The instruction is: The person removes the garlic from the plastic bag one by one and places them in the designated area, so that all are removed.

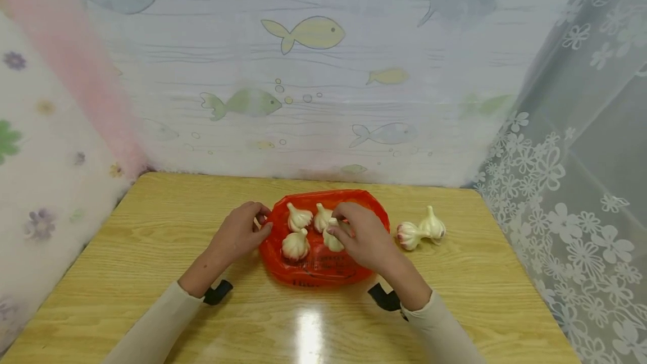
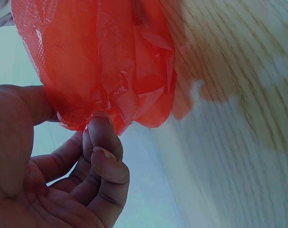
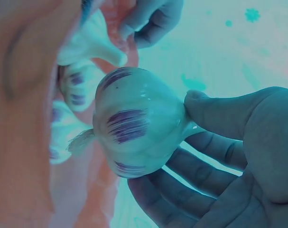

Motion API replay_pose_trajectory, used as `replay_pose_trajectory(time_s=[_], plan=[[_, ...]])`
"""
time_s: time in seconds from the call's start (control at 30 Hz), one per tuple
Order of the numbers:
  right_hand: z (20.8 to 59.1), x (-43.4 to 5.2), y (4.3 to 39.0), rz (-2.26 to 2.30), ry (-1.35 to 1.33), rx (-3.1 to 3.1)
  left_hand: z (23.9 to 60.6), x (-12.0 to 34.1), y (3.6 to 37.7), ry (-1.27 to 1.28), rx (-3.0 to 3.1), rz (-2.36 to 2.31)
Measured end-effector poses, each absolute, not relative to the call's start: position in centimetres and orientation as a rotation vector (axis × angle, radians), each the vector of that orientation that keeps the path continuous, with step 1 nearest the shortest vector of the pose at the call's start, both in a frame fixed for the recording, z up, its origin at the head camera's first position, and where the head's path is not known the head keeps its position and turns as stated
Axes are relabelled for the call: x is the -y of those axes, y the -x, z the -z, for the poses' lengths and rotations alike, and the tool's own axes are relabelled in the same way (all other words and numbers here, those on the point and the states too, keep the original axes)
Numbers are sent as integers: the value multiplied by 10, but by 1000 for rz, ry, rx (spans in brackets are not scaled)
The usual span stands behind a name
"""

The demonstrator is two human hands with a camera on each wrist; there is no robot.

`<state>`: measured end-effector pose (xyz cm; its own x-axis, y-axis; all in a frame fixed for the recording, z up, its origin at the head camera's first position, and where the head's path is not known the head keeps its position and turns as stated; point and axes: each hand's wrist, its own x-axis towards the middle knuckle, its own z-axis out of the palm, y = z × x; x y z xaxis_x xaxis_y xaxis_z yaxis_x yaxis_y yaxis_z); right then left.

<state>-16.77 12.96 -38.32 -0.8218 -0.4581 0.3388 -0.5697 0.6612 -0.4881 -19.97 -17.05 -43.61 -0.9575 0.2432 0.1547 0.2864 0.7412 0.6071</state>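
On table centre, left hand (image 1: 237, 235) pinches red bag (image 1: 303, 271) edge, right hand (image 1: 365, 236) grips garlic bulb (image 3: 134, 121) over it w/ three bulbs already in, two bulbs (image 1: 420, 229) outside, approx. halfway.

We see two garlic bulbs (image 1: 420, 229) lying on the wooden table (image 1: 151, 251), well right of centre. A fish-print curtain (image 1: 303, 72) hangs behind; a floral lace curtain (image 1: 571, 195) hangs at right.

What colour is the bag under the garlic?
The bag is bright red-orange; the head view shows it best.
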Motion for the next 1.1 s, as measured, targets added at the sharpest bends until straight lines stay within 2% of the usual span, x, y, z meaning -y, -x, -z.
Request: replay_pose_trajectory(time_s=[1.1], plan=[[362,-163,172,-927,-667,2686,440,170,202,435,2865,1016]])
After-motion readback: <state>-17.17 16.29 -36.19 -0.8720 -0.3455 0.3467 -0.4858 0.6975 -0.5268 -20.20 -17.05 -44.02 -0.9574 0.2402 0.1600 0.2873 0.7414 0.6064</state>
